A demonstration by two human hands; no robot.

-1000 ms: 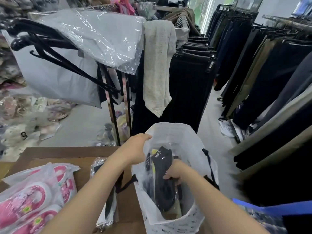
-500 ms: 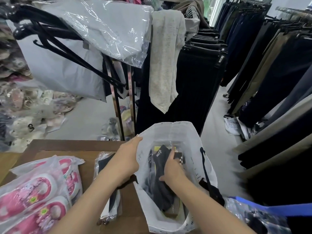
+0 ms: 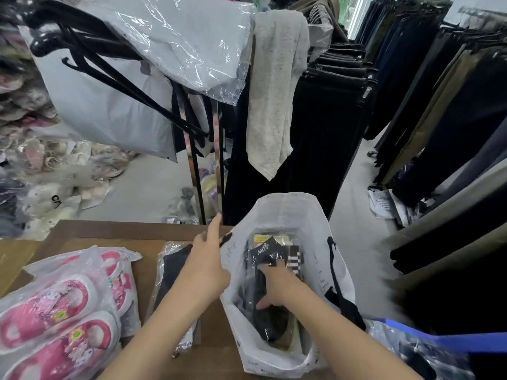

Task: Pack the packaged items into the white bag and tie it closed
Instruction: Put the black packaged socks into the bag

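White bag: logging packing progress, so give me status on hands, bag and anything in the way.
Right hand inside white bag, pressing black packaged item. Left hand open at bag's rim. Pink slippers unpacked on table.

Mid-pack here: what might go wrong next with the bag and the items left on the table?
The white bag stands at the table edge, and the left hand looks open beside its rim, so it may sag or tip while the right hand pushes the dark packets down. The pink slipper packs look bulky, perhaps leaving too little slack to tie.
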